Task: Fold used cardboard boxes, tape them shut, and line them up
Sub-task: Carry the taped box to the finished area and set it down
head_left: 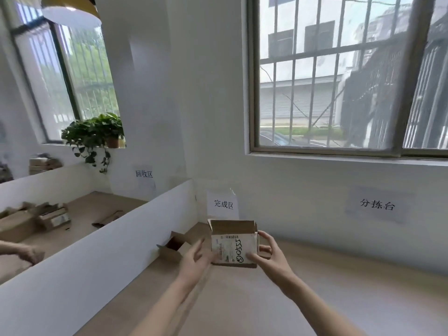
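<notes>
Two bare forearms reach in from the near edge over the wooden counter [339,299], whose pale top runs wide to the right and toward the camera. At the far left of that surface, close to the corner, the right hand [270,253] grips a small cardboard box [234,243]: its thumb lies on the labelled front face and its fingers wrap the right edge, so this grip is grasping the box. The left hand [196,257] hovers just beside the box's left edge with fingers spread and relaxed, its grip released; motion blur hides whether any fingertip touches the cardboard. The box stands upright with its top flaps open, and its front label carries a barcode and black handwriting. Just left of it, a second open box [173,246] lies against a white partition [109,238] that walls off the left side. Beyond the partition, on another counter, are more flattened boxes [36,219] and another person's hand [26,253]. On the far wall hang paper signs, one [223,204] directly behind the held box, another [377,204] further right under the barred window [339,76].
</notes>
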### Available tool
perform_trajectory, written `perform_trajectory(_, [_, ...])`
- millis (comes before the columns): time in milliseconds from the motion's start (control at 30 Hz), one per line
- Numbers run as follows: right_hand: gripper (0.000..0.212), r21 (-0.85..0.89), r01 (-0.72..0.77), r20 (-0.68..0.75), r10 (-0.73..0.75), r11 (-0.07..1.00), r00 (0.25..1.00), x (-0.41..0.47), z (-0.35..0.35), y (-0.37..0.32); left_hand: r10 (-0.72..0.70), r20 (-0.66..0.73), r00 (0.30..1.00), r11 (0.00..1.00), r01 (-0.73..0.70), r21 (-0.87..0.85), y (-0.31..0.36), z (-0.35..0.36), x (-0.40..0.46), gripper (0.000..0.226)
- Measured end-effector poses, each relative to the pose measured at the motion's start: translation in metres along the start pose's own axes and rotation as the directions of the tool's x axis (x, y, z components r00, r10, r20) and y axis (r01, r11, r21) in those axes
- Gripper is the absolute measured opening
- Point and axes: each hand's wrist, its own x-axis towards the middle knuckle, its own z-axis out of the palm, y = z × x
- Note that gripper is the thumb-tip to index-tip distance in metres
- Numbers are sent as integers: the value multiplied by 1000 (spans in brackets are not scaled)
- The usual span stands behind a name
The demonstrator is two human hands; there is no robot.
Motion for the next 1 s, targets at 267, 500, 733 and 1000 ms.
perform_trajectory(267, [75, -92, -45, 10, 46, 995, 999, 93, 106, 73, -138, -133, 981, 983, 152, 99, -110, -98, 74, 72])
perform_trajectory(500, [81, -165, -118, -4, 119, 979, 993, 191, 228, 163, -286, -111, 952, 929, 304, 210, -252, -192, 169, 59])
perform_trajectory(733, [78, -247, -193, -64, 182, 950, 981, 269, 333, 269, -397, -9, 918, 875, 381, 298, -373, -260, 249, 65])
perform_trajectory(1000, [91, -331, -302, -83, 291, 894, 953, 325, 405, 368, -514, 22, 857, 830, 491, 263, -479, -286, 279, 79])
